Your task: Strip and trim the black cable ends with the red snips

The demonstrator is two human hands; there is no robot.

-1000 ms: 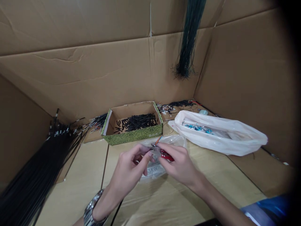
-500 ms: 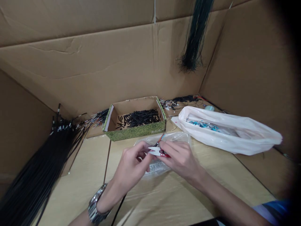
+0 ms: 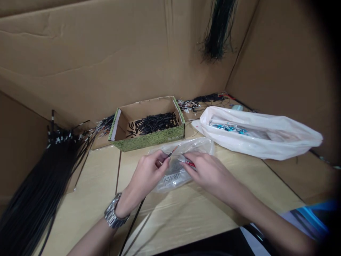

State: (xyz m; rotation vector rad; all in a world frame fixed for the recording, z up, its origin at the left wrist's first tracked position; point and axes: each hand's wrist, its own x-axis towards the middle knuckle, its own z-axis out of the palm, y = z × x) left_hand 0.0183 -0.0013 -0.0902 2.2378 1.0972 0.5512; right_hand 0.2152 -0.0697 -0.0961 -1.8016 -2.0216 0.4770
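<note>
A black cable (image 3: 169, 155) with thin orange and dark wire ends is pinched in my left hand (image 3: 149, 170), its tip pointing up and right. My right hand (image 3: 207, 171) is closed around small scissors with red handles (image 3: 190, 164); their pale blades point left, partly hidden by the fingers. The two hands are a short gap apart. Beneath them lies a clear plastic bag (image 3: 170, 180) with printed letters. Behind the hands, a green-sided cardboard box (image 3: 149, 141) holds many short black tubes (image 3: 157, 123).
A white bag (image 3: 266, 151) with blue-and-silver pieces lies at right. Black cables (image 3: 39, 192) spread down the left. A dark wire bundle (image 3: 220, 32) hangs before the cardboard wall (image 3: 106, 53). Loose wires (image 3: 189, 105) lie behind the box.
My hands have moved apart, and the scissors have come away from the cable end. The view has tilted down, so the box and bags sit higher in the picture.
</note>
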